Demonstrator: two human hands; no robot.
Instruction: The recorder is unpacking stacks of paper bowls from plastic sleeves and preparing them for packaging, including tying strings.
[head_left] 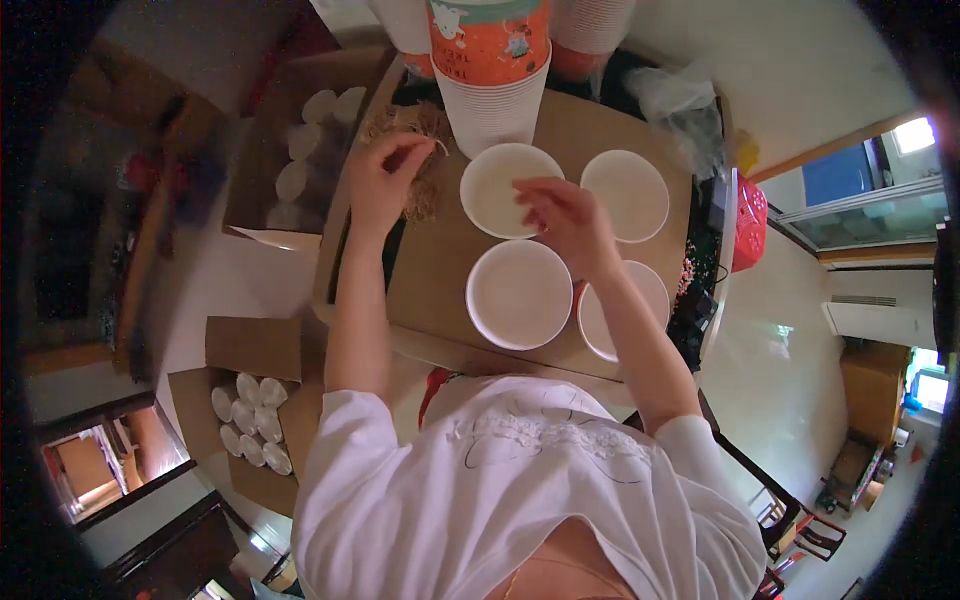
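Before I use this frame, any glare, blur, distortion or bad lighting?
Head view: corners go black, straight edges bend toward the rim; a bright patch at upper right is blown out, and the floor on the right shows glare; the left side is dim; mid-frame, the white cups have readable rims, the right hand looks slightly soft.

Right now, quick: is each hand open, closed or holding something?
Left hand: fingers bent beside the brown straw; whether it grips any cannot be told.
Right hand: loosely curled over a white cup; whether it holds anything cannot be told.
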